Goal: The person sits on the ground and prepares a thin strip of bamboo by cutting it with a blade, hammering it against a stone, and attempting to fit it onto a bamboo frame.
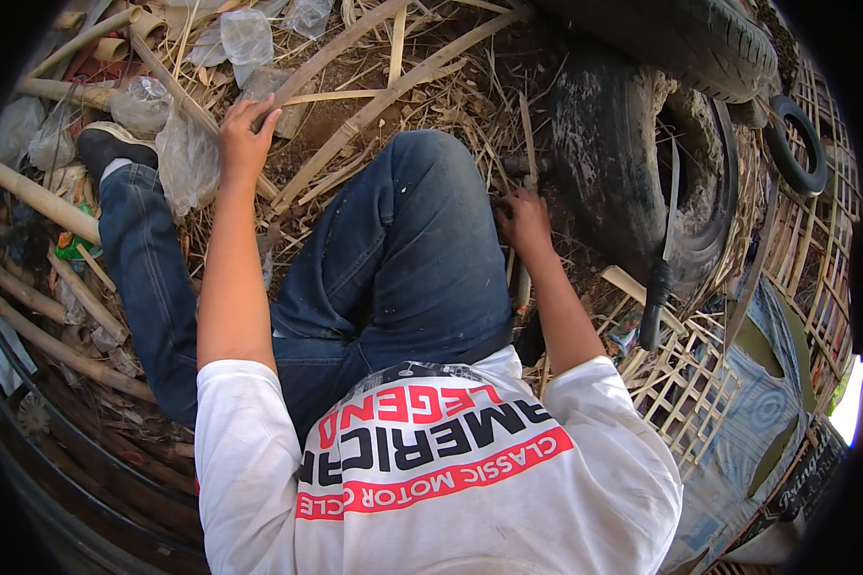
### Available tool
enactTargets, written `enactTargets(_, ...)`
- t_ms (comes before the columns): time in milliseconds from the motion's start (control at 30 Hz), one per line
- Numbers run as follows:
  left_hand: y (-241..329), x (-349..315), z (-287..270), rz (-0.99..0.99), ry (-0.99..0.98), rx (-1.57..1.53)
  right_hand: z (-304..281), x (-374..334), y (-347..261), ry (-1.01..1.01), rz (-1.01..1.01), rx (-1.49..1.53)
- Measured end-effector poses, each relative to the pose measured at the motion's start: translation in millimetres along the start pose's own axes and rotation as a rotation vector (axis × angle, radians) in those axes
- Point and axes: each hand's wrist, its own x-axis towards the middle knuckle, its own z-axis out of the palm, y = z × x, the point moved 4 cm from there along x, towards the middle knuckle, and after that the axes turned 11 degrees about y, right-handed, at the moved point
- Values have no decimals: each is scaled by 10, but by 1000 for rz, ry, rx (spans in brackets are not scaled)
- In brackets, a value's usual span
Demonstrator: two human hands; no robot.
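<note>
My left hand (pixel 245 144) is closed around the lower end of a long split bamboo strip (pixel 340 43), with the thumb on its right side. The strip slants up and away to the right. Beside my right knee, my right hand (pixel 525 226) has its fingers curled at a thin bamboo stick (pixel 526 134), partly hidden by the hand. Another bamboo strip (pixel 379 103) lies diagonally on the ground between my hands. A long knife (pixel 672 206) with a dark wrapped handle leans by the tyre to the right.
Worn tyres (pixel 604 144) stand at the right, with a small black ring (pixel 798 146) hung beyond them. Woven bamboo lattice (pixel 676 383) lies nearer. Clear plastic bags (pixel 184 158) and bamboo poles (pixel 40 199) clutter the left, near my shoe (pixel 115 147). Dry shavings cover the soil.
</note>
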Motion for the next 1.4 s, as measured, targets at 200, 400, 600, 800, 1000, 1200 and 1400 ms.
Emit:
enactTargets(200,-61,-27,-76,-15,8,13,-2,126,-147,4,-129,-73)
enactTargets(400,-31,-11,-28,-3,8,15,-6,188,-169,17,-295,-92)
enactTargets(600,-2,-9,-26,-31,13,-3,-4,204,-139,-16,-254,-79)
enactTargets(800,-5,-11,-84,-46,10,-18,-170,264,-99,87,57,200)
enactTargets(1000,-11,-7,-60,-27,43,-29,-327,476,-109,275,308,635)
enactTargets(1200,-39,-13,-58,-55,40,-35,-695,1067,-1260,222,238,1108)
enactTargets(1400,-43,-41,-37,-86,57,-21,-538,1705,-2228,62,-2,1038)
